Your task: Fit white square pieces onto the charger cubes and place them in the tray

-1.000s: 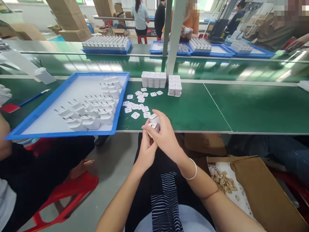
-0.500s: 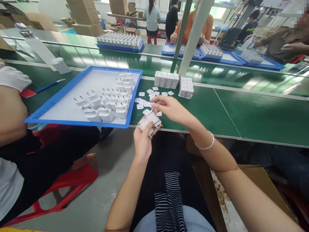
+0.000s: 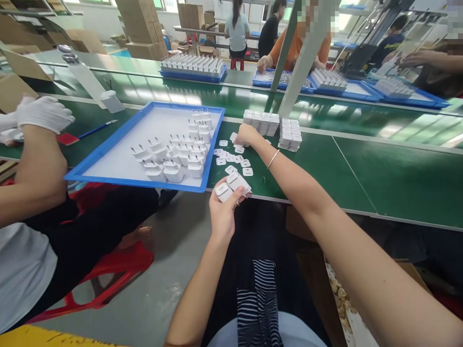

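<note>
Holding two white chargers (image 3: 233, 185) side by side, the left hand (image 3: 221, 214) sits just off the near table edge, fingers (image 3: 238, 193) curled round them from below, thumb side hidden. Near right, a cardboard box (image 3: 408, 274) pokes out under the right arm, contents barely visible. Further out the right hand (image 3: 246, 134) reaches across the green table (image 3: 361, 168) to the loose white caps (image 3: 235, 159) scattered flat on it; fingers bunched down on the far end of the scatter, looks like pinching one cap, but can't tell if anything is actually held. Left of the caps, touching nothing of them, a blue tray (image 3: 108, 154) overhangs the near edge and carries a cluster of finished-looking chargers, prongs up, filling only its right part; most of the tray floor is bare. Just beyond the right hand, two blocks of stacked white pieces (image 3: 271, 127) stand at the far side of the table. Progress, judged from this: part of a tray done, a dozen or so caps left loose, stacks not yet touched, so plenty to go. Far left, a co-worker's gloved hand (image 3: 43, 113) rests at the table, a blue pen (image 3: 96, 129) near it. Beyond, a shiny green belt (image 3: 181, 94), then more blue trays of chargers and several people at the far bench.
</note>
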`<state>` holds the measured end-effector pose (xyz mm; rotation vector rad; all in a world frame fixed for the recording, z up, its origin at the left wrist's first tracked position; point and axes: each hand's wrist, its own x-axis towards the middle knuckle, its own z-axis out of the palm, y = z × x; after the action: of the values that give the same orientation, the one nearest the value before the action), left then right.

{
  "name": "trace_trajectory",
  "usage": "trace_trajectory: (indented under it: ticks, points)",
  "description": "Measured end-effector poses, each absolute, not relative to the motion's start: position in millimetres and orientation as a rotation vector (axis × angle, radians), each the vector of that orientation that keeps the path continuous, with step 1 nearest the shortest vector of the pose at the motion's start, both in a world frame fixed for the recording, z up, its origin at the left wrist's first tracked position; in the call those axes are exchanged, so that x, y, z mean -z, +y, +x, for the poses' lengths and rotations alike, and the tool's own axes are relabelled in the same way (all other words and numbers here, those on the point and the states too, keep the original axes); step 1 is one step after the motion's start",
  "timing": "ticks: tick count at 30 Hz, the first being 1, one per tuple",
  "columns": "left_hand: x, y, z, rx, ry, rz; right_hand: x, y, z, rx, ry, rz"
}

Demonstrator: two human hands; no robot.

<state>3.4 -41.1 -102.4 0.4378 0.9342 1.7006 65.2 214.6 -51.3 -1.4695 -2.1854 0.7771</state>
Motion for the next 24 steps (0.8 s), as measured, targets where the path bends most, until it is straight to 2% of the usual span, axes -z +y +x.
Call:
trace_trajectory:
  ticks: [4,8,13,16,20,24]
  points:
    - [102,-41,0,-1.714,0.952,0.488,44,209,68,-0.689,-2.152,-1.600]
    - [98,-41,-8,-1.667,0.854,0.507,32,160,89,-0.573,-2.191,-1.378]
    - [86,-47,-5,-1.552,0.624,0.588,42,63,130,0.124,-2.229,-1.001]
    - [79,-52,8,-1.504,0.572,0.593,55,27,153,0.323,-2.264,-0.905]
    - [76,-56,27,-1.492,0.688,0.660,66,6,182,0.319,-2.229,-0.814]
    - [78,-59,37,-1.464,0.783,0.763,61,-12,206,0.089,-2.093,-0.719]
